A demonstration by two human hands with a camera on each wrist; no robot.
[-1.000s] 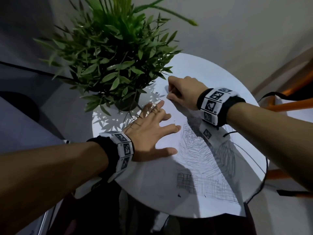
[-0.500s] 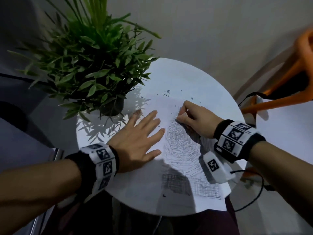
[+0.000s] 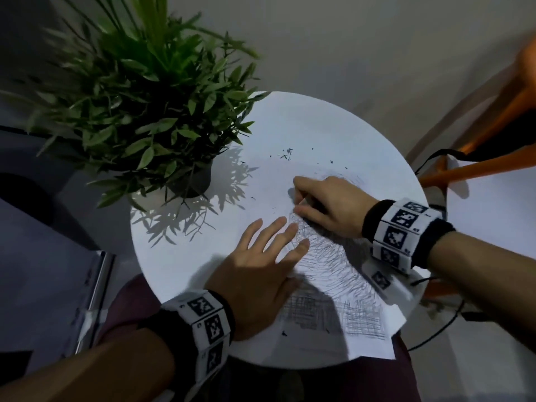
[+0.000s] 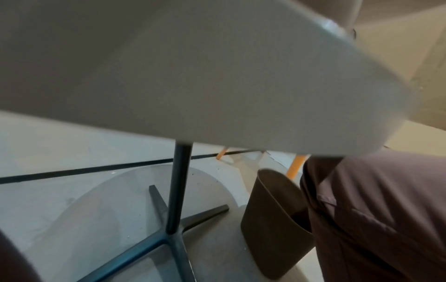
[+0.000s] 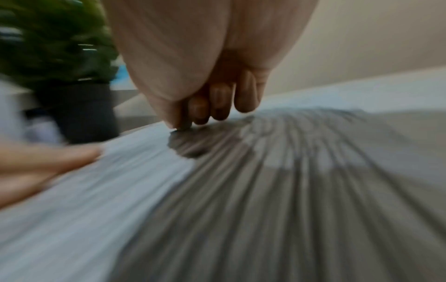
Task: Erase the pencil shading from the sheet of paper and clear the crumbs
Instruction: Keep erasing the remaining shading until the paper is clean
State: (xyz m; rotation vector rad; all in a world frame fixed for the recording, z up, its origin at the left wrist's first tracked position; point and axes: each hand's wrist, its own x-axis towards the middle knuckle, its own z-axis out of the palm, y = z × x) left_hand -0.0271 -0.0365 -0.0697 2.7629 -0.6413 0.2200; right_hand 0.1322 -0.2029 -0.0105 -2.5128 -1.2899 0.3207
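A white sheet of paper [image 3: 319,346] lies on the round white table [image 3: 319,123], with pencil shading [image 3: 333,265] down its right half. Dark eraser crumbs [image 3: 285,153] are scattered beyond the shading. My left hand [image 3: 272,242] lies flat with spread fingers on the sheet's left side. My right hand [image 3: 298,198] is curled at the top of the shading and pinches a small eraser against the paper; the eraser is mostly hidden. In the blurred right wrist view the right hand [image 5: 193,114] has its fingertips bent down onto the shaded paper [image 5: 265,190].
A potted plant [image 3: 139,105] in a dark pot [image 3: 191,178] stands on the table's left part, close to both hands. An orange chair [image 3: 493,111] and a black cable [image 3: 435,338] are at the right. Under the table are its black leg [image 4: 178,181] and a brown bin [image 4: 272,219].
My right hand came back from the far end of the sheet to the top of the shading and shifts there. The left hand stays flat on the paper.
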